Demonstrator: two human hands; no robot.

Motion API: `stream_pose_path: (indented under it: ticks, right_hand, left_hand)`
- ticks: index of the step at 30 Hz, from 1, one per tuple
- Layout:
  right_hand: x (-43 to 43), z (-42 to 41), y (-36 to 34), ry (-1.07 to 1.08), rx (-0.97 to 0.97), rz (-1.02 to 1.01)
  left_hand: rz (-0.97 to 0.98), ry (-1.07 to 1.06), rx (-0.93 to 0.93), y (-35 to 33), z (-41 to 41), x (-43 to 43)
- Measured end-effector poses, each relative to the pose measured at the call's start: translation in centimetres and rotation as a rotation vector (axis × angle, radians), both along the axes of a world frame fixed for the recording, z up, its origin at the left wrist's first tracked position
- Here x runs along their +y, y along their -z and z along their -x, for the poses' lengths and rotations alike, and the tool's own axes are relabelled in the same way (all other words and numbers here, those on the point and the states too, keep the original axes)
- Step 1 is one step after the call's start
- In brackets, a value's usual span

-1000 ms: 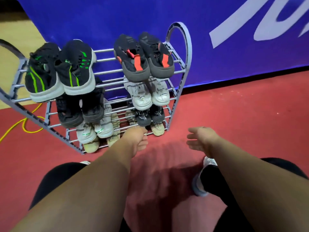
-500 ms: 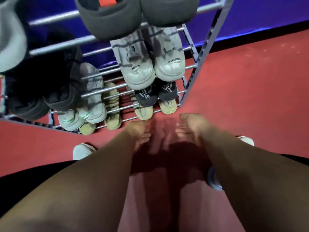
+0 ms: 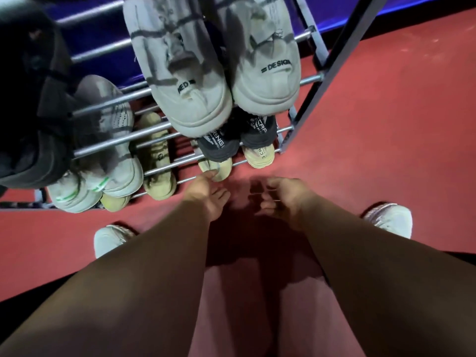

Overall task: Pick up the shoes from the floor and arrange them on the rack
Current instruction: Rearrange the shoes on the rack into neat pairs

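Observation:
The grey metal rack [image 3: 108, 145] fills the top of the head view, with shoes on every shelf. A white pair [image 3: 180, 73] sits above a black pair [image 3: 221, 146], and a beige pair [image 3: 258, 157] lies on the lowest shelf. My left hand [image 3: 206, 195] hovers low at the rack's front, fingers relaxed, its fingertips at the toe of the left beige shoe [image 3: 220, 170]. To its right, my right hand [image 3: 280, 197] hangs with loosely curled fingers that hold nothing.
More shoes sit on the left: a dark one [image 3: 31, 124], a white pair with green marks [image 3: 113, 155], another beige shoe [image 3: 157, 161]. My own feet in white shoes [image 3: 108, 240] [image 3: 391, 219] stand on the red floor [image 3: 386, 124]. A blue wall runs behind the rack.
The view has dropped and closed in on the lower shelves. Both hands moved forward toward the bottom shelf, and my left fingertips now reach the beige shoe's toe.

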State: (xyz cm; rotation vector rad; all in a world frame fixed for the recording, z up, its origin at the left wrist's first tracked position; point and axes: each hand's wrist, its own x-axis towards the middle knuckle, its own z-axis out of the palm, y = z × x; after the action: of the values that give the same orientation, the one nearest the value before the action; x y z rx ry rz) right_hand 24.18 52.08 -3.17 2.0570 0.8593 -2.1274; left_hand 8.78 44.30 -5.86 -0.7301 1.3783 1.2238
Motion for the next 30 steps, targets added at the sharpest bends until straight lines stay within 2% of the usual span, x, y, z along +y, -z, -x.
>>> stream_pose_path:
  ticks: [10,19,24,30]
  right_hand:
    - [-0.3,-0.9,0.4,-0.021,-0.036,-0.025]
    - [-1.4,0.3,-4.3,-0.264,-0.041,-0.163]
    - [-2.5,-0.5,-9.4,-0.392,-0.040,-0.245]
    - [-2.7,-2.4,-17.5,-0.516,-0.017,-0.413]
  left_hand:
    - [0.046,-0.091,0.076,-0.5,0.8,1.3]
    - [0.183,0.351,0.137,-6.5,0.7,-7.4]
    - [0.239,0.605,0.194,-12.1,1.8,-11.4]
    - [0.228,0.771,0.329,-20.3,2.9,-14.5]
